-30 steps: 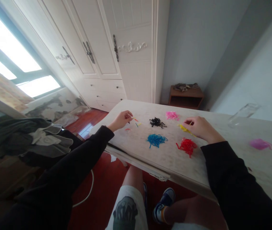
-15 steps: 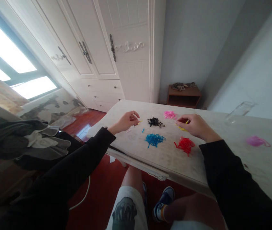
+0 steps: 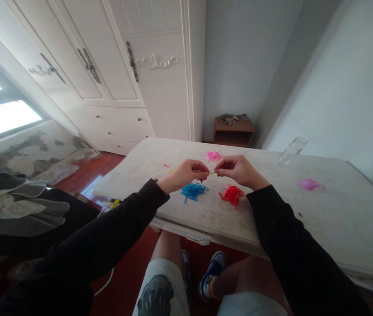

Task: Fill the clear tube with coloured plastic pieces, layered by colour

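Where the hands meet: just above the table (image 3: pixel 271 219), behind the blue pile (image 3: pixel 193 192) and red pile (image 3: pixel 232 194).
Left hand (image 3: pixel 186 173): grip pinched shut on one end of a yellow strand (image 3: pixel 211 172).
Right hand (image 3: pixel 235 169): grip pinched shut on the other end; the strand spans the gap between the two sets of fingertips, clear of the table.
Around: pink pile (image 3: pixel 213 156) just beyond the hands; loose bits (image 3: pixel 167 166) to the left; glass jar (image 3: pixel 292 151) on its side, far right; magenta lump (image 3: pixel 309 183) near it, well apart from the piles.
In the way: left hand covers most of the black pile (image 3: pixel 201 179); only a dark fleck shows under the fingers.
Delta vs 0.5 s ago: hands were well apart, left by the loose bits, right beside the pink pile; now together at centre. Black pile was in full view then.
Materials: piles are tangles of thin short strands in saturated colours; table top pale, matte, mottled; jar clear; sleeves black.
Background: white panelled wardrobe (image 3: pixel 160 101), brown wooden nightstand (image 3: pixel 234 131).
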A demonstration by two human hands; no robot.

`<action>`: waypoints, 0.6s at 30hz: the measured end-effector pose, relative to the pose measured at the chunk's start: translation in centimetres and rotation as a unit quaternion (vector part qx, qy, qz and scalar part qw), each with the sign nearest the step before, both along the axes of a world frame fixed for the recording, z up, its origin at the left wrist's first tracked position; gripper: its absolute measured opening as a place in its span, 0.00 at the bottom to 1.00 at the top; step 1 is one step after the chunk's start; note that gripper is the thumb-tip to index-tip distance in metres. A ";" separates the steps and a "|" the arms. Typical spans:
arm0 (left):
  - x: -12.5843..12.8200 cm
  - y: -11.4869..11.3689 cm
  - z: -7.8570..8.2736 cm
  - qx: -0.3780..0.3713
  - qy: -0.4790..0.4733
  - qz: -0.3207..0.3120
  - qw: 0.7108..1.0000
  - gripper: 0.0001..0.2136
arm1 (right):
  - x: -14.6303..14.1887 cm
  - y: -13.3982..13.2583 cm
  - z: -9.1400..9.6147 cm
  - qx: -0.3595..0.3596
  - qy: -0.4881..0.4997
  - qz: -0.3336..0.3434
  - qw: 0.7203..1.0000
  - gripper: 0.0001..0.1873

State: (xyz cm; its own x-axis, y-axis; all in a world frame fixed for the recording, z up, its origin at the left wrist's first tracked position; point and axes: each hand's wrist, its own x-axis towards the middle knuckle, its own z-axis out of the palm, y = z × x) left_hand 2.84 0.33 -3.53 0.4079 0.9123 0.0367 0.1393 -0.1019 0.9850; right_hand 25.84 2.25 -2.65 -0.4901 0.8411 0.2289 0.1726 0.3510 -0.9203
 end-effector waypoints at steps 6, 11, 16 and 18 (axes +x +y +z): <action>-0.1 0.2 -0.9 -0.076 -0.071 0.028 0.994 0.11 | 2.6 1.4 -0.1 0.128 -0.134 -0.207 0.961 0.05; -0.2 0.1 -1.1 -0.106 -0.110 0.024 0.988 0.14 | 4.0 2.0 -0.6 0.160 -0.239 -0.281 0.916 0.03; -0.3 -0.1 -0.7 -0.121 -0.130 0.030 0.984 0.16 | 4.2 2.1 -0.9 0.160 -0.289 -0.298 0.895 0.04; -0.4 -0.2 -0.6 -0.114 -0.126 0.036 0.985 0.16 | 4.0 1.9 -0.7 0.160 -0.283 -0.302 0.896 0.05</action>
